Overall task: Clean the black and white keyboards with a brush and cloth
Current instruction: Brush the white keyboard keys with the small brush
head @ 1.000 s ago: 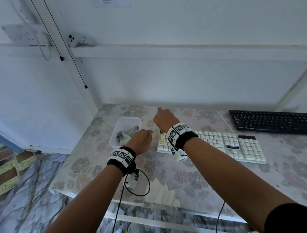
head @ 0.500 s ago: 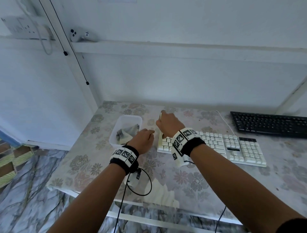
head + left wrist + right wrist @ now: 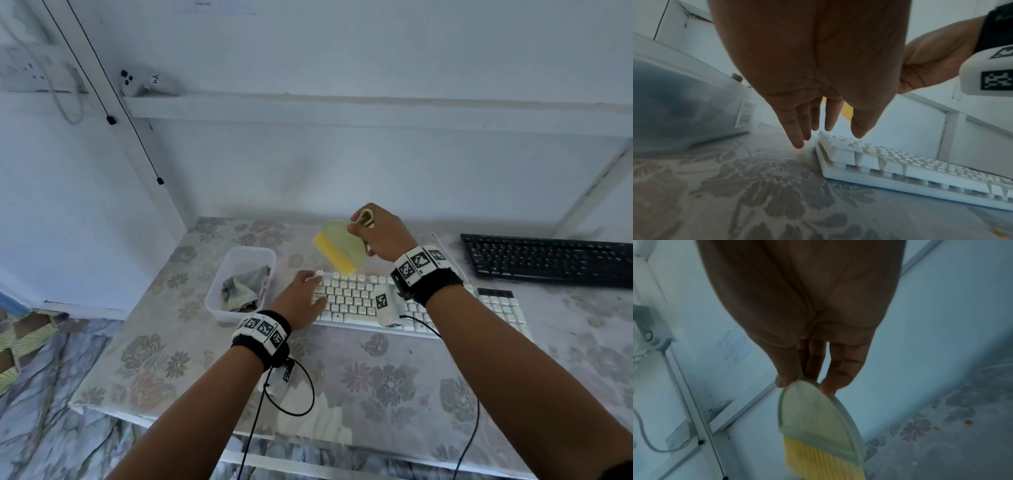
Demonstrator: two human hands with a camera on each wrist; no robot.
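Brush (image 3: pixel 340 249): above the white keyboard's (image 3: pixel 356 298) left end; it looks light, with a stiff handle and soft yellow bristles, best held at the handle loop.
Right hand (image 3: pixel 380 233): curled around the brush handle.
Left hand (image 3: pixel 301 298): fingers straight, resting at the keyboard's left edge.
Cloth (image 3: pixel 245 289): in the tub (image 3: pixel 219 301), near the surface's left edge.
Black keyboard (image 3: pixel 548 258): far right corner.

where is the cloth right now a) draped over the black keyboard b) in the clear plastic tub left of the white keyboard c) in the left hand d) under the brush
b: the crumpled cloth lies inside the clear plastic tub, left of the white keyboard.
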